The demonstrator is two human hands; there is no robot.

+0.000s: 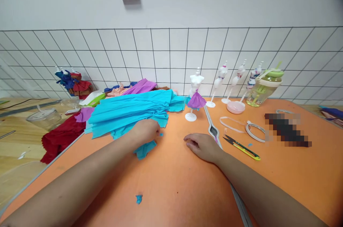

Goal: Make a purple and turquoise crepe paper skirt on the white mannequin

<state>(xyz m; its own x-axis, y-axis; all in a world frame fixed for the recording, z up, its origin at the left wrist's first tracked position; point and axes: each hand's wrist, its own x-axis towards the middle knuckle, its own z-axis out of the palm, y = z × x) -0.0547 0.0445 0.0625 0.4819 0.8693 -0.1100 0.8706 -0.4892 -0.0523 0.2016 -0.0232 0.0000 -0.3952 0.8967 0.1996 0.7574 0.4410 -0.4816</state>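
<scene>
My left hand (pixel 147 130) is closed, fingertips down at the near edge of a pile of turquoise crepe paper (pixel 131 107). What its fingers hold, if anything, is hidden. A tiny blue scrap (pixel 161 134) shows beside those fingertips, and a loose turquoise piece (pixel 145 150) lies beneath the wrist. My right hand (pixel 204 145) rests on the orange table mat (pixel 174 180), fingers loosely stretched out with nothing in them. Behind the hands, a small white dress form (pixel 197 81) stands upright, wearing a purple skirt (pixel 197 100) with turquoise at its back.
Yellow-handled thread snips (pixel 242 147), a roll of tape (pixel 255 132) and a pink dish (pixel 235 107) lie right. Farther back stand several mannequins (pixel 222 73) and a green-lidded bottle (pixel 264 87). Red fabric (pixel 60 136) lies left; a crumpled blue scrap (pixel 138 198) lies in front.
</scene>
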